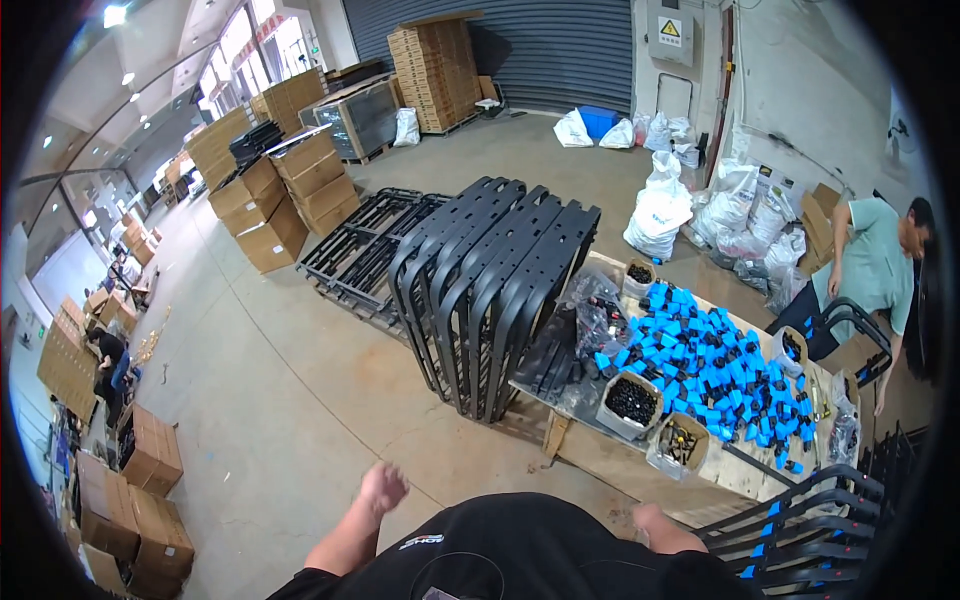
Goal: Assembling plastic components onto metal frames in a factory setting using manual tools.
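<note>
My left hand [383, 488] hangs over the bare floor, away from everything. Its fingers are loosely bent and slightly apart, with nothing visible in them. At the lower right, my right hand [650, 517] is by the near side of the work table [735, 482], its fingers hidden or blurred. A big heap of blue-and-black plastic parts [700, 360] covers the table. Along its near edge stand a box of small black pieces [632, 400] and a box of mixed hardware [680, 442]. A clear plastic bag [600, 315] lies at the heap's left.
Stacked black metal frames [490, 260] stand left of the table, with flat frames [370, 245] behind. More frames with blue parts [800, 535] crowd the lower right. Beyond the table, a co-worker [870, 260] bends over a black frame. White sacks [658, 210] and cardboard boxes [265, 225] stand farther off.
</note>
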`<action>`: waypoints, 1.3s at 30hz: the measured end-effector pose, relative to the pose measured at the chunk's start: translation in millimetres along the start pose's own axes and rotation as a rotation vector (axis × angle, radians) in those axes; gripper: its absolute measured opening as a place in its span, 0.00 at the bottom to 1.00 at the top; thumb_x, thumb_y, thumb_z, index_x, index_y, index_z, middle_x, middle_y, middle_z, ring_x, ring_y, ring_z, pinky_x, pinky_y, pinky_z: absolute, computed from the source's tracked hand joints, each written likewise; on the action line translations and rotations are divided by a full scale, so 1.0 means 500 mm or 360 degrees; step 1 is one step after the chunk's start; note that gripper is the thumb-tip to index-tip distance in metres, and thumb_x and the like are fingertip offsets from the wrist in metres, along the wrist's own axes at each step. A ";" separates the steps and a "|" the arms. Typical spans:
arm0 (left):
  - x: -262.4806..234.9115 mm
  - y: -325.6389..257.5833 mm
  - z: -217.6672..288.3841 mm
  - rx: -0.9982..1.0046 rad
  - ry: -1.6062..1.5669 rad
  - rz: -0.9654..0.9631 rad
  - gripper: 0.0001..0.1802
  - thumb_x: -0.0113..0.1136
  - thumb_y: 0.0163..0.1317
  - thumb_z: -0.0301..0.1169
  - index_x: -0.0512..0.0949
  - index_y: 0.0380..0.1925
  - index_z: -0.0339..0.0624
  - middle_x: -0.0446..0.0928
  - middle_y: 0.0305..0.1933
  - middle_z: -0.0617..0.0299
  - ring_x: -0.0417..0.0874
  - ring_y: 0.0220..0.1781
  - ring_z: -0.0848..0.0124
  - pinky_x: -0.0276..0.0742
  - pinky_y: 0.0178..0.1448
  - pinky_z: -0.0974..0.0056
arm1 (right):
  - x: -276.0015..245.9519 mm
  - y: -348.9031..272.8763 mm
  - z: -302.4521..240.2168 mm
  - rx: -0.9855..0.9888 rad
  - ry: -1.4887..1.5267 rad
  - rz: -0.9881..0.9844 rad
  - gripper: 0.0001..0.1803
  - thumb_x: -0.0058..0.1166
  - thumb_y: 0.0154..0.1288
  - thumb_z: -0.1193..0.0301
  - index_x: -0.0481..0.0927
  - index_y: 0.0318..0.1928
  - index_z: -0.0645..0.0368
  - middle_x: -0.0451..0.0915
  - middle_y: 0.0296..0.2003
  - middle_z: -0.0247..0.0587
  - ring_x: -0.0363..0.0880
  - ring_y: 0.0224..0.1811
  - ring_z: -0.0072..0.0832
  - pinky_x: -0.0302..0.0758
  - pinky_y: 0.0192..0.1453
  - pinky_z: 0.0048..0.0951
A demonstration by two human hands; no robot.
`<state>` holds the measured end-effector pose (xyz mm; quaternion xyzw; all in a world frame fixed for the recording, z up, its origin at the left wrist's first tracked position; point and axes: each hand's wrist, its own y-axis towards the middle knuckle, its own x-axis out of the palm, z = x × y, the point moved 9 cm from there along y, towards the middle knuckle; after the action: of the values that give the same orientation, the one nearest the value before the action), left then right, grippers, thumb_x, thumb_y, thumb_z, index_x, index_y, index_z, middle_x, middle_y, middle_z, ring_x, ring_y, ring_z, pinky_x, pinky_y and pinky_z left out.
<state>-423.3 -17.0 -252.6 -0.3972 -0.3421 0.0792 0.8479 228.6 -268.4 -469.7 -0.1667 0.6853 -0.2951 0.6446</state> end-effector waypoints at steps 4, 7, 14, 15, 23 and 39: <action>0.459 0.001 0.289 0.0642 0.0773 -0.0571 0.09 0.59 0.68 0.33 0.74 0.30 0.43 0.72 0.23 0.64 0.73 0.25 0.70 0.70 0.34 0.63 | -0.100 0.078 -0.125 0.0434 0.1172 -0.0028 0.18 0.54 0.65 0.59 0.88 0.44 0.57 0.87 0.40 0.54 0.88 0.47 0.43 0.83 0.46 0.44; 0.655 0.056 0.463 0.0778 0.0767 -0.0671 0.06 0.60 0.67 0.31 0.78 0.34 0.40 0.74 0.23 0.67 0.73 0.24 0.76 0.69 0.30 0.68 | -0.215 0.103 -0.275 0.0336 0.0879 0.0234 0.20 0.46 0.69 0.59 0.85 0.46 0.59 0.86 0.46 0.55 0.86 0.48 0.47 0.81 0.53 0.44; 0.875 0.412 0.894 0.1632 0.1899 0.0168 0.26 0.65 0.59 0.46 0.83 0.45 0.32 0.86 0.47 0.45 0.85 0.53 0.54 0.78 0.60 0.56 | -0.003 0.185 -0.430 0.0233 0.1045 0.0326 0.27 0.57 0.64 0.47 0.87 0.45 0.60 0.88 0.40 0.53 0.88 0.45 0.43 0.81 0.48 0.43; 0.911 0.417 0.888 0.1542 0.1960 0.0152 0.27 0.64 0.59 0.47 0.83 0.47 0.32 0.85 0.49 0.43 0.85 0.56 0.53 0.77 0.62 0.55 | 0.019 0.130 -0.436 0.0573 0.1570 0.0311 0.30 0.58 0.63 0.44 0.87 0.48 0.60 0.88 0.42 0.53 0.88 0.48 0.44 0.81 0.51 0.44; 0.969 0.594 0.864 0.1319 0.2360 0.0122 0.40 0.45 0.70 0.60 0.82 0.52 0.29 0.81 0.57 0.36 0.80 0.63 0.46 0.71 0.69 0.52 | 0.023 -0.043 -0.486 0.1217 0.1577 0.0135 0.32 0.58 0.63 0.43 0.87 0.50 0.59 0.87 0.44 0.54 0.87 0.50 0.46 0.80 0.54 0.45; 0.797 0.627 1.185 0.1301 0.2294 0.0093 0.44 0.74 0.52 0.58 0.80 0.52 0.25 0.86 0.38 0.52 0.85 0.38 0.64 0.80 0.43 0.60 | -0.429 -0.039 -0.574 0.1171 0.1502 0.0308 0.30 0.59 0.60 0.42 0.88 0.49 0.54 0.88 0.43 0.52 0.87 0.50 0.45 0.80 0.56 0.41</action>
<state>-461.3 722.3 -7.7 -0.0198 0.3515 -0.0548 0.9344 -31.8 -98.5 -290.9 0.2791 0.7623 -0.4948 0.3103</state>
